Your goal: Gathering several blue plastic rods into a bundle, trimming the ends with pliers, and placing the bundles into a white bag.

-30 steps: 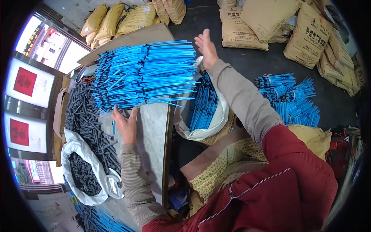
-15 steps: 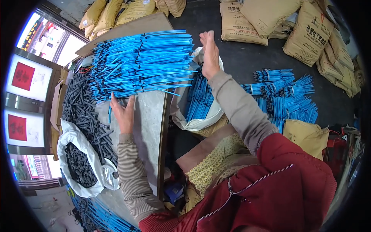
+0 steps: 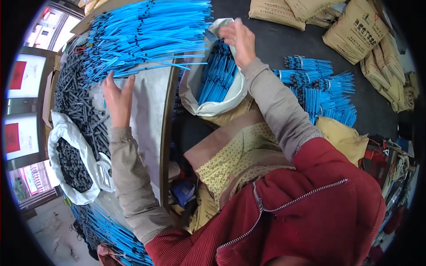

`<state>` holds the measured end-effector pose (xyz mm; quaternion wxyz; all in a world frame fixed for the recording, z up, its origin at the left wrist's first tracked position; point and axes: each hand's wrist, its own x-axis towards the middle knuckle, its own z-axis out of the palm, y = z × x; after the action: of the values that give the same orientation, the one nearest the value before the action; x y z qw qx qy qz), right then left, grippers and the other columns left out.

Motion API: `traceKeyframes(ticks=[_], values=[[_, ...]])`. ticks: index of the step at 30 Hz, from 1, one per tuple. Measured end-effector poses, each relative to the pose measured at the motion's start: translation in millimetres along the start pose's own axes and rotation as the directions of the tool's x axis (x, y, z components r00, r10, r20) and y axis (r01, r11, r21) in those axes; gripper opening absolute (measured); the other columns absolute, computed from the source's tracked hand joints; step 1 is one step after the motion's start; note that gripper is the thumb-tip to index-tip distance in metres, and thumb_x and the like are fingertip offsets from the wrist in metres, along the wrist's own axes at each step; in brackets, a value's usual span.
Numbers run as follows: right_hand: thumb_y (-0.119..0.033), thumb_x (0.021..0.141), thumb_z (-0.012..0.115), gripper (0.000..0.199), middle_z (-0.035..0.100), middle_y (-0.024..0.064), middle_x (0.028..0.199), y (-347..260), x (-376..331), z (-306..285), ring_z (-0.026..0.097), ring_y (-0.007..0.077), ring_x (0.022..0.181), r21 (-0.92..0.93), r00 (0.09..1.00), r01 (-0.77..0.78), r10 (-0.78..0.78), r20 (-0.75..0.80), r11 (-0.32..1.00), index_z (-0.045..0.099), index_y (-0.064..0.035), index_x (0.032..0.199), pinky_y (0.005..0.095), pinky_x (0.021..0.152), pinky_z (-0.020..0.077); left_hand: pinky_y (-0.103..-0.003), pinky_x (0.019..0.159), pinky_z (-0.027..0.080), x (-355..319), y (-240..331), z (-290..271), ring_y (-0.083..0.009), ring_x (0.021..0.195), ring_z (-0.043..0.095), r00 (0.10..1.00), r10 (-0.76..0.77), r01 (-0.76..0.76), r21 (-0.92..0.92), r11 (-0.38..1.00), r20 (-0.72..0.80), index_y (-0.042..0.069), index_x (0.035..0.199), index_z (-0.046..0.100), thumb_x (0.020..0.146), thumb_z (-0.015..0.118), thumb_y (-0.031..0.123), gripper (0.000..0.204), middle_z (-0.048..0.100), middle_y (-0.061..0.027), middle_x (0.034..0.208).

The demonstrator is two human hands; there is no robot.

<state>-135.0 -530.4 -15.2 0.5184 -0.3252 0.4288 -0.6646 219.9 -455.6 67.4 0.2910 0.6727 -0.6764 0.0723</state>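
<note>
A wide heap of thin blue plastic sticks with black fittings (image 3: 151,35) lies across the grey table (image 3: 148,102). At its near edge is my left hand (image 3: 118,98), thumb and fingers apart, holding nothing; whether a fingertip touches the sticks I cannot tell. Off the right-hand ends of the sticks, my right hand (image 3: 242,44) is raised with its fingers extended and nothing in it. Below and beside that hand, a white sack (image 3: 239,91) stands filled with more blue sticks.
Loose black pieces (image 3: 75,84) cover the table's left side, beside a white sack (image 3: 95,184) of similar pieces. Bundled blue sticks (image 3: 326,91) lie on the dark floor at right. Full tan sacks (image 3: 355,37) sit beyond. The table edge (image 3: 167,133) runs between table and lap.
The view has shifted, so the heap and table appear higher and farther left. My right hand has moved slightly away from the stick ends and turned. My left hand stays near the heap's edge.
</note>
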Motion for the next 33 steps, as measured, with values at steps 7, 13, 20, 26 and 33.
traceKeyframes(ticks=[7, 13, 20, 26, 33], values=[[-0.040, 0.099, 0.053, 0.040, 0.069, 0.0146, 0.091, 86, -70, -63, 0.067, 0.0284, 0.087, -0.703, 0.785, 0.388, 0.186, 0.591, 0.596, 0.064, -0.0025, 0.090, 0.0418, 0.075, 0.0503, -0.036, 0.060, 0.049, -32, 148, -11, -0.0242, 0.062, 0.064, 1.000, -0.001, 0.010, -0.488, 0.873, 0.019, 0.004, 0.090, 0.069, 0.091, 0.070, 0.020, 0.016, 0.067, -0.0102, 0.073], [-0.043, 0.088, 0.066, 0.046, 0.070, 0.0145, 0.105, 94, -117, -85, 0.065, 0.0340, 0.100, -0.731, 0.519, 0.650, 0.579, 0.628, 0.209, 0.065, -0.0081, 0.117, 0.0445, 0.090, 0.0427, -0.037, 0.055, 0.047, -104, 163, 7, -0.0288, 0.060, 0.063, 0.984, 0.048, 0.032, -0.435, 0.900, 0.171, 0.003, 0.085, 0.066, 0.088, 0.069, 0.011, 0.009, 0.065, -0.0119, 0.074], [-0.041, 0.087, 0.067, 0.041, 0.069, 0.0157, 0.099, 101, -112, -107, 0.066, 0.0341, 0.097, -0.733, 0.576, 0.598, 0.461, 0.675, 0.324, 0.065, -0.0054, 0.107, 0.0478, 0.085, 0.0466, -0.038, 0.067, 0.050, -58, 106, -16, -0.0262, 0.073, 0.066, 0.997, -0.045, 0.047, -0.040, 0.998, 0.059, 0.000, 0.098, 0.065, 0.084, 0.073, 0.015, 0.022, 0.067, -0.0129, 0.082], [-0.028, 0.088, 0.075, 0.048, 0.067, 0.0112, 0.090, 27, -111, -38, 0.068, 0.0186, 0.080, -0.648, 0.863, 0.221, 0.164, 0.478, 0.729, 0.055, -0.0013, 0.122, 0.0330, 0.067, 0.0526, -0.040, 0.072, 0.049, -39, 5, 13, -0.0287, 0.084, 0.062, 0.996, -0.087, 0.086, 0.041, 0.995, 0.008, -0.002, 0.102, 0.062, 0.077, 0.079, 0.022, 0.038, 0.064, -0.0161, 0.094], [-0.021, 0.090, 0.071, 0.035, 0.066, 0.0081, 0.077, -60, -73, 52, 0.060, 0.0155, 0.058, -0.538, 0.759, 0.599, -0.205, 0.618, 0.594, 0.057, -0.0041, 0.117, 0.0293, 0.056, 0.0474, -0.039, 0.073, 0.049, 7, -16, 50, -0.0283, 0.083, 0.060, 0.992, -0.085, 0.074, -0.110, 0.991, -0.095, -0.004, 0.099, 0.062, 0.071, 0.084, 0.029, 0.048, 0.063, -0.0160, 0.094]])
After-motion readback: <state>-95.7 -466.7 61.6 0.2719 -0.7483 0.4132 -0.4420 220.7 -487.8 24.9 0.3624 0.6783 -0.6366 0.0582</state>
